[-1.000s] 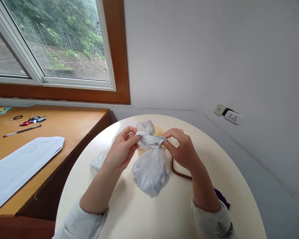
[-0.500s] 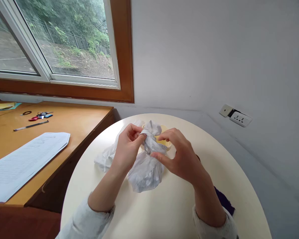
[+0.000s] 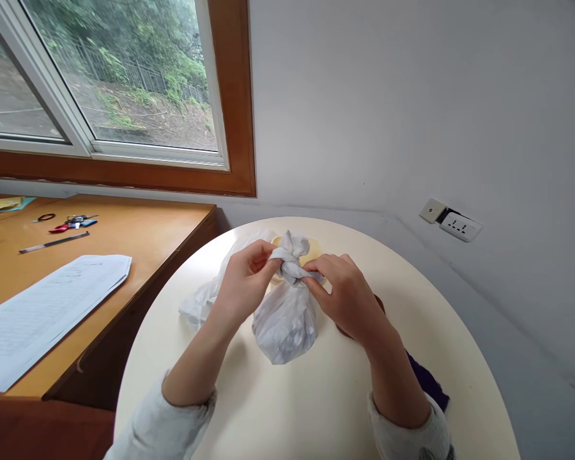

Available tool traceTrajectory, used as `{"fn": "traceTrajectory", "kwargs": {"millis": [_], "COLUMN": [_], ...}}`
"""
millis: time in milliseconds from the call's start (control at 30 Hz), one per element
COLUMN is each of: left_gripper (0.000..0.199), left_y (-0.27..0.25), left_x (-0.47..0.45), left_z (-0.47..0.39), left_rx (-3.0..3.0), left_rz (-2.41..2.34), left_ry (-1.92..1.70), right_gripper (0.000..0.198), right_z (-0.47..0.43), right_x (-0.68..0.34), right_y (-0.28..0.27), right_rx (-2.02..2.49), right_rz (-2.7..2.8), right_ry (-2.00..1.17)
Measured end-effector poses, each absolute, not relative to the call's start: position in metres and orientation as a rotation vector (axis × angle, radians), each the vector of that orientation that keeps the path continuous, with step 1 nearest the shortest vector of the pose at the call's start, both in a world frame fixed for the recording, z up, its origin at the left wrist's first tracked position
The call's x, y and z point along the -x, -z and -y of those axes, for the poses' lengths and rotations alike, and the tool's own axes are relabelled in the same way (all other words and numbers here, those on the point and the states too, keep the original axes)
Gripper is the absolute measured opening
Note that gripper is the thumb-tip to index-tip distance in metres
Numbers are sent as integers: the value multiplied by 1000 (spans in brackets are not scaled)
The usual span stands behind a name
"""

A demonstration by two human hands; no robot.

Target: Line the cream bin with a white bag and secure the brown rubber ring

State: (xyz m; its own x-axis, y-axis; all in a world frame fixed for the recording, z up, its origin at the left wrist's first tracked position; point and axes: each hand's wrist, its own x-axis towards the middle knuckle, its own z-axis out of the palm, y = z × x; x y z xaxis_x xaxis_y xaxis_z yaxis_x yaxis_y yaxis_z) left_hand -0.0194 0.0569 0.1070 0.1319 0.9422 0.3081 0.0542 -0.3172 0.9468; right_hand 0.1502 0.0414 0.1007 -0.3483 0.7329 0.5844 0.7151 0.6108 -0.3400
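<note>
White bag (image 3: pixel 285 326) — cream table (image 3: pixel 316 396), dark purple cloth (image 3: pixel 427 382)

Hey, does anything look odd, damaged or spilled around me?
Yes: on the wall, the socket doesn't seem to sit snugly, as a dark gap shows between it and the neighbouring plate. I see no spill on the table, and no tear in the twisted bag that the left hand and right hand pinch.

On the round, cream-coloured table (image 3: pixel 306 396) sit a crumpled, see-through white plastic bag (image 3: pixel 199 303), a pale yellow tub (image 3: pixel 316 248), a half-hidden brown thing (image 3: pixel 379 305) and a dark purple cloth (image 3: pixel 426 381).
</note>
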Motion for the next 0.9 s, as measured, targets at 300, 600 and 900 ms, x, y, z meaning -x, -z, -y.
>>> {"fn": "traceTrajectory", "kwargs": {"millis": [300, 600, 900], "left_gripper": [6, 9, 8], "left_y": [-106, -108, -109], "left_x": [22, 22, 21], "left_z": [-60, -58, -57], "left_rx": [-1153, -1105, -1188], "left_rz": [-804, -795, -834], "left_ry": [-1273, -1349, -1238], "right_gripper": [13, 19, 28], "right_z": [-51, -40, -36], "right_x": [-162, -160, -150], "right_y": [-99, -107, -106], "right_rx": [1200, 1061, 1110], "right_rz": [2145, 2001, 2113], "right_ry": [-45, -258, -159]}}
